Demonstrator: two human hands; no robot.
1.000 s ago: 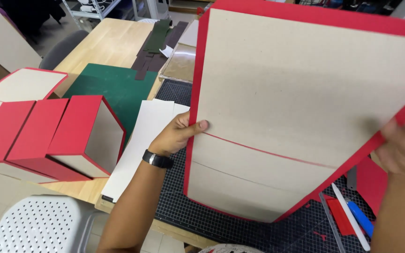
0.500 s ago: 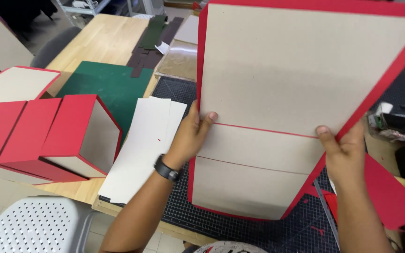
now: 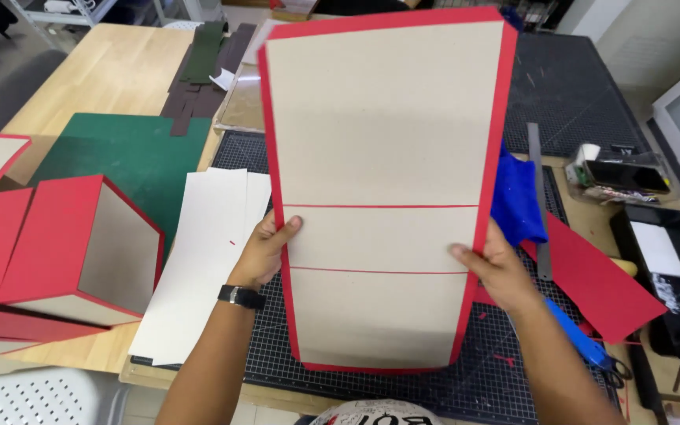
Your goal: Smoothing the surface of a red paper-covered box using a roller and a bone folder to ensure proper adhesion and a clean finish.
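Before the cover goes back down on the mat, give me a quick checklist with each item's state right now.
1. Left hand grips the cover at its left edge: ok, thumb on the grey face.
2. Right hand grips the right edge: ok.
3. Cover held level: ok, upright facing the camera, both red fold lines run straight across.
4. Red border wrapped on all edges: ok on the visible face; back cannot tell.
5. Cutting mat under the cover free of things: cannot tell, the cover hides it.
6. Nearby clutter kept off: not ok, blue cloth, metal ruler and white sheets lie close beside.
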